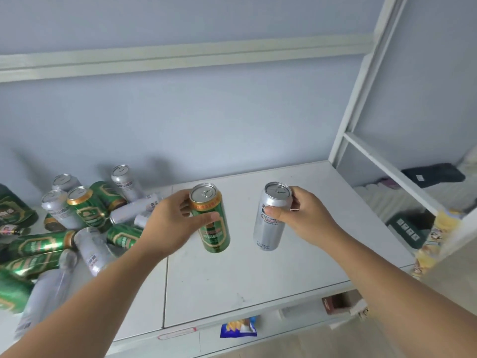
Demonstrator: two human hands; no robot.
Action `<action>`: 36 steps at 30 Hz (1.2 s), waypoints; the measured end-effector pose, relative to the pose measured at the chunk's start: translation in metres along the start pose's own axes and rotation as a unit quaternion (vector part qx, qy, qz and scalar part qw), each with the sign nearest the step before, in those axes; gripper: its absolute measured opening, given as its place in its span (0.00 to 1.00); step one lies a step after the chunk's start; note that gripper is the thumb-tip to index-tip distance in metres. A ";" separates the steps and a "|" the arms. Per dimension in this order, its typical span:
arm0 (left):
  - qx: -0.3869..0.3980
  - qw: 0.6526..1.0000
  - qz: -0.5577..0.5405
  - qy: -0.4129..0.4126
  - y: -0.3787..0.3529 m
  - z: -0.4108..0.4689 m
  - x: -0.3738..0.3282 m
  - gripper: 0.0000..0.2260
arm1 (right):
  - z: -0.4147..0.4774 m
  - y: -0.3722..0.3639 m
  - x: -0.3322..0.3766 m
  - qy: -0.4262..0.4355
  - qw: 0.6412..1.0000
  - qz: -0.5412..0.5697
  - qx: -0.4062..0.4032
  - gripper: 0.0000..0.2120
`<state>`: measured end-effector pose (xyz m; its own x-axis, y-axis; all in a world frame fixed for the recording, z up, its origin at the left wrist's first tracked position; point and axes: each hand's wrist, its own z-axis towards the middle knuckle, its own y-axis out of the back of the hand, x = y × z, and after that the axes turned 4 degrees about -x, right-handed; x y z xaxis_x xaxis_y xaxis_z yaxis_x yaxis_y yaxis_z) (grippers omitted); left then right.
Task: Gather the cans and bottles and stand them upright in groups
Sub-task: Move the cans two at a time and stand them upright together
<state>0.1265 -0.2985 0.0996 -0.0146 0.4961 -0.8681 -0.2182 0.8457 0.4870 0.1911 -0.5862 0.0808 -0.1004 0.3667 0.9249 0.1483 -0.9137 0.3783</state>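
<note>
Left grip (167,226) closed round the green can (215,233) — thumb across the front of the label, fingers behind the upper body. Can top-up, leaning a little.

Right grip (307,215) closed round the silver can (268,233): thumb on the front below the rim, fingers wrapped behind. Can top-up, near upright.

The two cans are apart, with bare bench (258,275) between them. Whether either base touches the bench — cannot tell.

Left of the left grip: heap of cans (85,220), green and silver mixed. Most lie on their sides; a few stand at the back by the wall (180,125).

Right of the right grip: white shelf frame (374,161).

Below both grips, under the bench's near edge: a blue packet (238,329)
</note>
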 end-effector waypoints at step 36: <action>0.045 0.998 0.006 0.050 -0.272 0.296 -0.019 0.24 | 0.311 0.162 -0.160 -0.089 0.995 -0.026 0.033 0.20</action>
<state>0.4752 -0.4796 0.0125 -0.1153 0.4877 -0.8653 -0.1284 0.8565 0.4999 0.5374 -0.7384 0.0054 0.0647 0.4443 0.8936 0.2115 -0.8812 0.4228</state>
